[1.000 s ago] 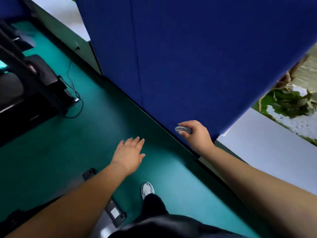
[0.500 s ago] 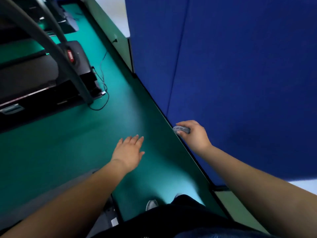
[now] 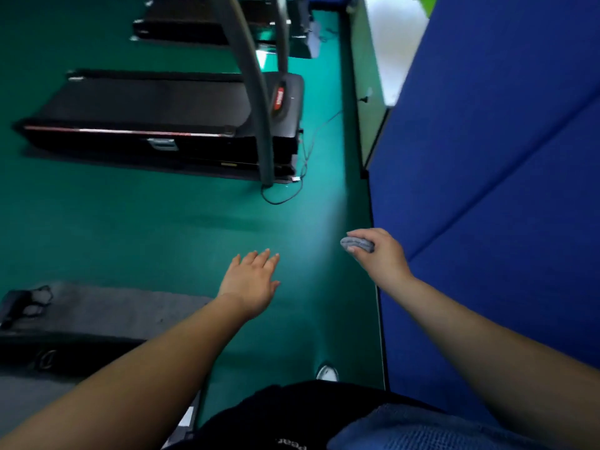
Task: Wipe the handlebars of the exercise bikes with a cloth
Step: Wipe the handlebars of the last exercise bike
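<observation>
At ten o'clock a flat black treadmill [image 3: 156,115] with a curved grey upright stands on smooth green floor [image 3: 130,228]. The left hand [image 3: 251,282] hovers at centre, palm down, fingers straight and together, holding nothing. At three o'clock, against the matte blue panel [image 3: 487,190], the right hand [image 3: 380,254] clutches a small, crumpled grey cloth [image 3: 356,245].

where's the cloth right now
In the head view the grey cloth is bunched in the right hand, right of centre, above the green floor and beside the blue partition.
</observation>
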`<state>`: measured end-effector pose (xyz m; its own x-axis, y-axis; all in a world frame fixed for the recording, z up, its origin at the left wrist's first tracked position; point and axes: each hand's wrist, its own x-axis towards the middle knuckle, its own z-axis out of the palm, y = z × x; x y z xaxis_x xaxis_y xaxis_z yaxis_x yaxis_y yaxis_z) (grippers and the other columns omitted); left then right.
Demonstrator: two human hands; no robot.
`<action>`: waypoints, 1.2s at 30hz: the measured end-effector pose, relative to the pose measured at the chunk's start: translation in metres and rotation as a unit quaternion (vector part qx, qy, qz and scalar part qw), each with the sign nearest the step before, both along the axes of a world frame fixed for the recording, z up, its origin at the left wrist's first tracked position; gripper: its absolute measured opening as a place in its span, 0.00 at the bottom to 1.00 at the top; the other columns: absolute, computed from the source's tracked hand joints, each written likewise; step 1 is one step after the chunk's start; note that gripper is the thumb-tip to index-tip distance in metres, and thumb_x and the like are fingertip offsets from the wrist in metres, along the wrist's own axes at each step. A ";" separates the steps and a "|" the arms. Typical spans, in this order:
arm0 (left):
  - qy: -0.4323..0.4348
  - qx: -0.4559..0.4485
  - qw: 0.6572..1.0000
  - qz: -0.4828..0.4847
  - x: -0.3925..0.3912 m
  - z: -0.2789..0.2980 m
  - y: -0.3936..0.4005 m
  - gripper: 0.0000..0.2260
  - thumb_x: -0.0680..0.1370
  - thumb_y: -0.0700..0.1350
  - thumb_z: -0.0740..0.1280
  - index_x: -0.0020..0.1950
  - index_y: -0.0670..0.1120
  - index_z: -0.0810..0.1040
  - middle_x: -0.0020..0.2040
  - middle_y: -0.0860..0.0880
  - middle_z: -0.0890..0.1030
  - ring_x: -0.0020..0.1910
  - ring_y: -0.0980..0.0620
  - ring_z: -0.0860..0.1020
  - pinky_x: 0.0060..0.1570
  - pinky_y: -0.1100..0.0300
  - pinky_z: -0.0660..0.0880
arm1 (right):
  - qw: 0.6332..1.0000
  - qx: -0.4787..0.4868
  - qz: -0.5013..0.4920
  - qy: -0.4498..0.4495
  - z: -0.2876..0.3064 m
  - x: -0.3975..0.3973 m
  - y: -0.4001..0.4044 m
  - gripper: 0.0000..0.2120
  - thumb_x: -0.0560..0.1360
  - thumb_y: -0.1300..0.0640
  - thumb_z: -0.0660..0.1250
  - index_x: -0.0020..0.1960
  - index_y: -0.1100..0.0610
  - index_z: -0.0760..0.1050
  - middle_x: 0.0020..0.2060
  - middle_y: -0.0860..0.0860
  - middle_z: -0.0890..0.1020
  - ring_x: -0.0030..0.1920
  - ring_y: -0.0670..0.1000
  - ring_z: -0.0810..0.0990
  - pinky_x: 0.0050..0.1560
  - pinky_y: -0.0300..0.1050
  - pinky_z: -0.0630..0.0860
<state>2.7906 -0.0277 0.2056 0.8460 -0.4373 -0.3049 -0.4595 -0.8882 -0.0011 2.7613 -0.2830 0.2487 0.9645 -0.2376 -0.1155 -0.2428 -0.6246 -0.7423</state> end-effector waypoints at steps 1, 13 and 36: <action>0.000 0.000 1.000 0.021 0.005 0.001 0.001 0.28 0.81 0.57 0.53 0.78 0.50 0.51 0.78 0.49 0.55 0.75 0.47 0.56 0.72 0.48 0.55 | 1.000 0.003 0.021 0.003 -0.001 0.014 0.001 0.12 0.74 0.59 0.71 0.57 0.56 0.80 0.53 0.51 0.77 0.52 0.48 0.76 0.55 0.36 0.71; 0.029 -0.001 0.978 0.205 0.084 -0.012 0.082 0.28 0.81 0.57 0.54 0.78 0.50 0.51 0.78 0.49 0.54 0.75 0.46 0.55 0.72 0.48 0.55 | 0.975 -0.001 0.223 -0.007 -0.003 0.191 0.097 0.11 0.73 0.60 0.71 0.55 0.56 0.81 0.44 0.43 0.76 0.49 0.45 0.74 0.48 0.30 0.64; -0.019 -0.023 0.876 0.481 0.226 0.005 0.212 0.27 0.81 0.56 0.55 0.78 0.50 0.52 0.78 0.49 0.56 0.75 0.46 0.57 0.72 0.47 0.56 | 0.872 -0.005 0.490 0.006 -0.003 0.450 0.301 0.12 0.74 0.55 0.71 0.57 0.51 0.79 0.55 0.50 0.79 0.53 0.48 0.78 0.60 0.45 0.74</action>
